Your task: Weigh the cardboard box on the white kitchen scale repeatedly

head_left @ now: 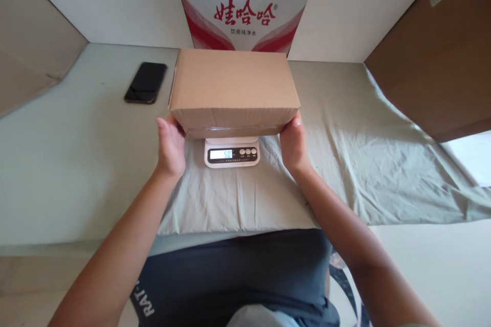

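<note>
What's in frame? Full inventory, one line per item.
cardboard box: 1, plain brown, sits on the scale, held at both near corners
scale: 1, white, lit display, under the box on the cloth
phone: 1, black, flat on the surface left of the box
printed carton: 1, white and red, behind the box
brown carton: 1, brown, far right
cloth: 1, grey-green, spread under the scale
left hand: 1, at the box's near left corner
right hand: 1, at the near right corner

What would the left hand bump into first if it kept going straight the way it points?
The left hand already touches the cardboard box at its near left corner. Going straight on, it would probably just slide along the box's left side, past the phone, though depth is hard to judge.
</note>
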The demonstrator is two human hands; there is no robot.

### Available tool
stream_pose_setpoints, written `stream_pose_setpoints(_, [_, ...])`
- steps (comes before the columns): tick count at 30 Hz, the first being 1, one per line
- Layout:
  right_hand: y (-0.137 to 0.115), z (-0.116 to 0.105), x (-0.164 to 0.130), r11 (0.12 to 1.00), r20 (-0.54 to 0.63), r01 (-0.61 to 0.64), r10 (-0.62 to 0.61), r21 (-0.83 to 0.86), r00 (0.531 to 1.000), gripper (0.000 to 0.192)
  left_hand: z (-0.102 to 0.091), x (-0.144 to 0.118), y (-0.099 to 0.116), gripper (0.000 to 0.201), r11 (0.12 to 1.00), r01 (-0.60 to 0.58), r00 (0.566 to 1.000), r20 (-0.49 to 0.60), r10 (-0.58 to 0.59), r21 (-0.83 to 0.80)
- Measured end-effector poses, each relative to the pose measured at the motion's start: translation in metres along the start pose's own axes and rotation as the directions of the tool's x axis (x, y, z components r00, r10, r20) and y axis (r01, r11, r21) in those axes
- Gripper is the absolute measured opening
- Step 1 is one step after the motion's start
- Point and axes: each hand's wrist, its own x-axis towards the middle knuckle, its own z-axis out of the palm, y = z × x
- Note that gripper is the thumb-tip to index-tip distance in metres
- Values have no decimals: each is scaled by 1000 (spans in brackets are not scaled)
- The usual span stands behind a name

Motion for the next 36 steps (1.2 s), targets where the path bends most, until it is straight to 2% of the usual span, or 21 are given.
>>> stream_pose_setpoints(7, [2,1,2,1000,15,31,-31,4,999,75,3,-1,-2,99,1000,-9,1000,-9,8,-21])
stream_pose_setpoints(14, [-1,3,2,999,15,5,-5,-33,1000,83,5,-2,1,97,1000,2,1000,-22,-3,-9])
stream_pose_setpoints(20, [2,1,1,998,24,54,-55,29,998,67,5,-1,0,96,1000,17,999,-31,-17,-25])
stream_pose_setpoints(24, [2,1,2,999,19,40,-41,20,999,72,5,0,-2,99,999,9,999,-42,-10,-35])
stream_pose_setpoints(29, [0,3,3,1000,4,3,-3,-20,1000,82,6,-1,1,92,1000,5,1000,-25,-6,-24])
stream_pose_setpoints(36, [1,2,3,999,19,32,-32,-12,999,75,5,-1,0,96,999,25,999,-42,-26,-22])
